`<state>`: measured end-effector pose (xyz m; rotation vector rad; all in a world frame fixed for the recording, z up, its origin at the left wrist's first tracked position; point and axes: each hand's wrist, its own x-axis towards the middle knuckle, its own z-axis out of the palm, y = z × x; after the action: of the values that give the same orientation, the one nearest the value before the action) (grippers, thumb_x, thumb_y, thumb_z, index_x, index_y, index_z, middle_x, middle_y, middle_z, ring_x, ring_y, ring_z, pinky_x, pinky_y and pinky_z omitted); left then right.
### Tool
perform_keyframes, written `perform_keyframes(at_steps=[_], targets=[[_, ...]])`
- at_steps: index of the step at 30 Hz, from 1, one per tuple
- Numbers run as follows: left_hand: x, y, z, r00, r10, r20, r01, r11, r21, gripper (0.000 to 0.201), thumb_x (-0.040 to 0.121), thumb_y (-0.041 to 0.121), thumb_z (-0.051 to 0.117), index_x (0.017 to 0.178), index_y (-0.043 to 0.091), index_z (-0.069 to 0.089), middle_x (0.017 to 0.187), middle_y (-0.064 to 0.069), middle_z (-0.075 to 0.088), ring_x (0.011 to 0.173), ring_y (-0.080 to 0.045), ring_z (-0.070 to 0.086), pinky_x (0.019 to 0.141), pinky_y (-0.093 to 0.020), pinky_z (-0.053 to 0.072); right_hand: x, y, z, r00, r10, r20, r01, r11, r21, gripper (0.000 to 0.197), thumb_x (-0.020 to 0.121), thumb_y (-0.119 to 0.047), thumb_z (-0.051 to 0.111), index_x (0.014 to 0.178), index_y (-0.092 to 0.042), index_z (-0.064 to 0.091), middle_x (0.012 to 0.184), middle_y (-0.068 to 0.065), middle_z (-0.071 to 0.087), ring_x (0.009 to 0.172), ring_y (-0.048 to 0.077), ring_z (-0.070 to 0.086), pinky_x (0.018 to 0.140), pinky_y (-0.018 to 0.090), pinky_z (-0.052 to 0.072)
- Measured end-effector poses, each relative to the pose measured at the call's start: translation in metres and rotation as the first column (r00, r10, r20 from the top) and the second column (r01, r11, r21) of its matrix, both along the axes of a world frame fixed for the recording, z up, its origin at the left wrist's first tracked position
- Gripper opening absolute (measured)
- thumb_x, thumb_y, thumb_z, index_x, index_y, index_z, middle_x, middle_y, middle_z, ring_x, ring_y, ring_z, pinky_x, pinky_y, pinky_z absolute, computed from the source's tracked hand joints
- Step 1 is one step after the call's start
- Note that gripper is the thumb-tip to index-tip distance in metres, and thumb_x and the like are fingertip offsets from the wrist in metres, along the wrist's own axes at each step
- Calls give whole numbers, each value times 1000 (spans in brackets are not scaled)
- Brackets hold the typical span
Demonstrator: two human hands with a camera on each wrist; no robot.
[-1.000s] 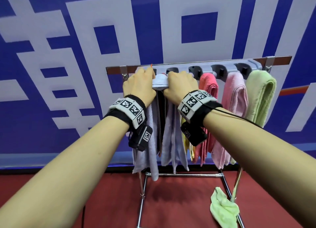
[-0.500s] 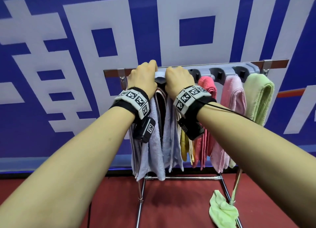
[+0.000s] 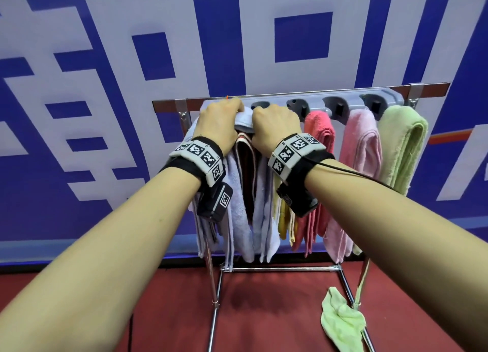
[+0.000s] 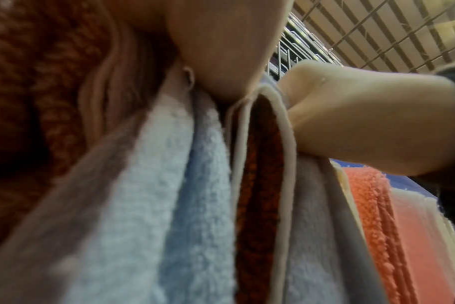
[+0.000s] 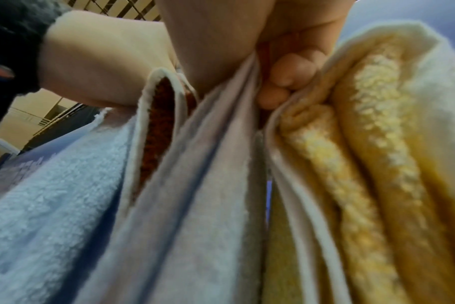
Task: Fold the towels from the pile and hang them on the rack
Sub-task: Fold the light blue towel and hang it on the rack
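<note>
On the metal rack (image 3: 169,106), a light blue towel (image 3: 244,119) is draped over the top bar above a brown towel (image 3: 245,166). My left hand (image 3: 220,116) grips the blue towel's fold at the left. At the right my right hand (image 3: 274,120) grips it too, with the fingers curled over the top. In the right wrist view, the curled fingers (image 5: 286,78) dig between the light blue towel (image 5: 208,185) and a yellow towel (image 5: 351,144). The left wrist view has my palm pressed on the light blue towel (image 4: 169,185), beside the brown towel (image 4: 260,164).
Further right on the rack hang a yellow towel (image 3: 284,217), a coral towel (image 3: 319,140), a pink towel (image 3: 361,153) and a green towel (image 3: 401,145). A crumpled green towel (image 3: 340,322) lies on the red floor by the rack's right leg. A blue and white wall stands behind.
Both hands have stayed on top of the rack. Half a second ago they were close together; now they are slightly apart and the blue towel's fold shows between them.
</note>
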<state>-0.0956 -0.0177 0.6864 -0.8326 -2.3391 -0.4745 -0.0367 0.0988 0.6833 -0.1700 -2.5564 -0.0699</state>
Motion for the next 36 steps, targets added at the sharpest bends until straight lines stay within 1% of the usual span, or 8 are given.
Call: perform_keyframes(at_steps=[6,11,14,19,25,30,33,36], targets=[[6,0,-15,986,-29,164,-7,977,212,33,87,10,58,119,18,58,113,-9,69,105,-32,62,89,-38,48,7,-2,-16,1000,4,-16,-5,993,-122,32,91,-26,54,116,-8,59,110,14,63,111,35,56,82,36,43],[13,1,-32,915,-116,387,-116,842,527,27,88,19,61,115,21,63,98,3,65,92,-15,57,77,-18,37,1,-6,-38,998,8,-57,-37,854,-519,23,84,-13,53,105,-8,58,103,19,65,98,40,60,74,37,44],[17,0,-36,899,-164,405,-129,787,604,25,86,13,61,109,19,68,87,7,66,91,-15,63,78,-21,45,0,-7,-45,996,-9,-94,-46,818,-574,28,84,-12,50,111,-11,56,102,19,66,96,42,62,79,42,51],[19,3,-41,939,3,345,-179,858,481,26,88,10,54,108,19,67,104,-10,71,98,-32,63,84,-33,49,2,0,-56,998,-38,-50,9,876,-481,35,85,-10,52,120,-14,47,106,22,64,99,44,61,77,43,47],[19,-11,-46,951,276,138,-292,950,109,39,93,14,49,131,26,49,114,-18,66,105,-44,62,84,-49,50,11,22,-68,1000,-18,-10,15,979,-201,39,89,-9,50,125,-13,37,110,20,64,94,48,64,75,48,48],[26,-1,-71,958,53,281,-165,905,391,22,85,21,59,106,17,54,111,-13,65,101,-39,59,74,-34,35,15,17,-82,1000,14,-8,-16,913,-407,55,83,-17,56,136,-15,38,103,27,65,94,49,62,77,47,48],[20,5,-81,927,-24,374,-206,802,561,9,85,11,55,85,18,50,90,-14,64,85,-37,53,68,-30,30,13,8,-85,997,30,-66,-63,809,-584,38,81,-25,57,117,-17,48,100,27,64,90,49,59,76,44,47],[17,10,-86,909,-106,402,-212,714,667,12,87,8,54,84,19,58,77,-1,59,81,-30,53,65,-24,30,10,3,-87,995,18,-94,-76,736,-673,25,81,-24,55,105,-17,50,97,24,64,87,47,58,74,41,47]])
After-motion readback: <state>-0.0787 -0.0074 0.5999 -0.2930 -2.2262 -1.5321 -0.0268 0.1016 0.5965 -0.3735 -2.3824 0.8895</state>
